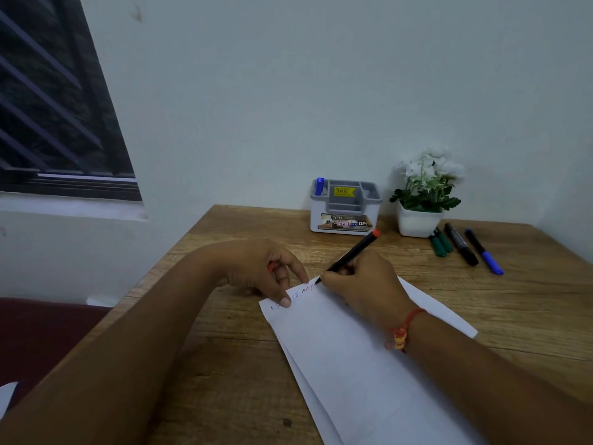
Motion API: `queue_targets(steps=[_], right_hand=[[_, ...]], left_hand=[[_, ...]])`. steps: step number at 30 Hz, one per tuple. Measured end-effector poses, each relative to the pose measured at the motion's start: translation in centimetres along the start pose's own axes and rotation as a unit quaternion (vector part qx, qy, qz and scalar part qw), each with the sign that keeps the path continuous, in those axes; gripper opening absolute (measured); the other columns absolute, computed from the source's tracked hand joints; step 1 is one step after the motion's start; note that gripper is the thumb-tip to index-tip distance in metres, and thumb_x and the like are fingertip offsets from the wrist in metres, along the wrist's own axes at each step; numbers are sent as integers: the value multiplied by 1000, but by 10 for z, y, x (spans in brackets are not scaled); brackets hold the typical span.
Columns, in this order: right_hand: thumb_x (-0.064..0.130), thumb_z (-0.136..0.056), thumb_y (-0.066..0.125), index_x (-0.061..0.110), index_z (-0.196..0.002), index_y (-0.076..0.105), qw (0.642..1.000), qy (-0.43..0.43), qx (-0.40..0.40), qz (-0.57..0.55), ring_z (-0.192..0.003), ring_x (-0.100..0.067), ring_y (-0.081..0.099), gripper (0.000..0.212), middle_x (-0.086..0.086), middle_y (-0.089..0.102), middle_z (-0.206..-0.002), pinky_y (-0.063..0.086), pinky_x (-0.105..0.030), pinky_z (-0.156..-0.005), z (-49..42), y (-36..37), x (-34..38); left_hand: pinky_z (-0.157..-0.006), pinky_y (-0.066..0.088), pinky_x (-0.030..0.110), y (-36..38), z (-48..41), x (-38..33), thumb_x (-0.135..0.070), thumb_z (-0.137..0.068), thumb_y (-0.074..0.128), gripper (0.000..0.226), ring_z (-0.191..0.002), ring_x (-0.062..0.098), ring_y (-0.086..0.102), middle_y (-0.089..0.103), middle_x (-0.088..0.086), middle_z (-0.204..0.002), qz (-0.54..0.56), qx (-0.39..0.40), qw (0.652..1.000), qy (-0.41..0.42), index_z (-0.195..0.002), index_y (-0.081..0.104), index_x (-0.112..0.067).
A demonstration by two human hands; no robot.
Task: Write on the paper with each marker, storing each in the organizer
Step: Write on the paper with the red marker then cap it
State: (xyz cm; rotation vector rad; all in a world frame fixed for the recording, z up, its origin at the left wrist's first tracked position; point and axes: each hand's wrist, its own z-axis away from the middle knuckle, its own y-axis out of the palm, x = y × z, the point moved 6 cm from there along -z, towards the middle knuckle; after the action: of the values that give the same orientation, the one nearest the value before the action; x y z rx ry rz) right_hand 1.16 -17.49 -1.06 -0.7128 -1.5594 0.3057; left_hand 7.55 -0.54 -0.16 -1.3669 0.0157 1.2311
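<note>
Wooden table [224, 364], pale wall [321, 91]. Marker [356, 252], probably light and stiff, pinched low near the tip by right hand [362, 284], tip on thin floppy paper [353, 364]. Left hand [263, 268] pinning its corner, curled round a red bit [271, 268]. Organizer [345, 207] behind.

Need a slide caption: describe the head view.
Right hand writes on the paper with a red marker; left hand pins the paper, gripping the cap; one blue marker in the organizer.
</note>
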Motion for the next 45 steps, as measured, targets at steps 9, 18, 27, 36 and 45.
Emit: queue_targets(steps=[9,18,27,36,45], right_hand=[[27,-79,72,19,-74,76,1000,11,4,-3,-66,-5,63,10,8,69,-64,41,-20,-54,0,0,-1],[27,-81,72,19,-74,76,1000,11,-21,-2,-63,-4,62,11,8,68,-62,40,-17,-52,-1,-2,-4],[24,-82,71,20,-83,77,1000,4,-12,-7,-68,-7,65,7,7,70,-69,50,-24,-59,-2,-2,-3],[22,-81,70,21,-80,76,1000,4,-8,-18,-67,-8,65,6,7,68,-64,50,-24,-61,-2,-2,-3],[29,-81,73,19,-78,77,1000,24,6,-7,-65,-4,62,11,8,71,-71,40,-16,-51,-2,1,-4]], left_hand=[[-76,48,40,-1,-2,3,-21,-76,83,44,-91,35,66,73,4,-97,10,-7,1000,4,-115,67,-36],[-72,49,31,0,0,0,-19,-77,82,45,-82,16,65,73,3,-96,8,-3,1000,1,-117,66,-32],[-75,49,37,0,-1,2,-18,-77,82,45,-87,28,67,74,5,-96,13,-5,1000,4,-118,66,-30],[-77,51,37,0,-1,1,-19,-77,82,45,-89,26,69,74,3,-96,11,-4,1000,2,-117,66,-32],[-79,49,43,1,-1,1,-19,-76,83,46,-96,37,66,75,3,-94,19,-4,1000,7,-118,67,-31]])
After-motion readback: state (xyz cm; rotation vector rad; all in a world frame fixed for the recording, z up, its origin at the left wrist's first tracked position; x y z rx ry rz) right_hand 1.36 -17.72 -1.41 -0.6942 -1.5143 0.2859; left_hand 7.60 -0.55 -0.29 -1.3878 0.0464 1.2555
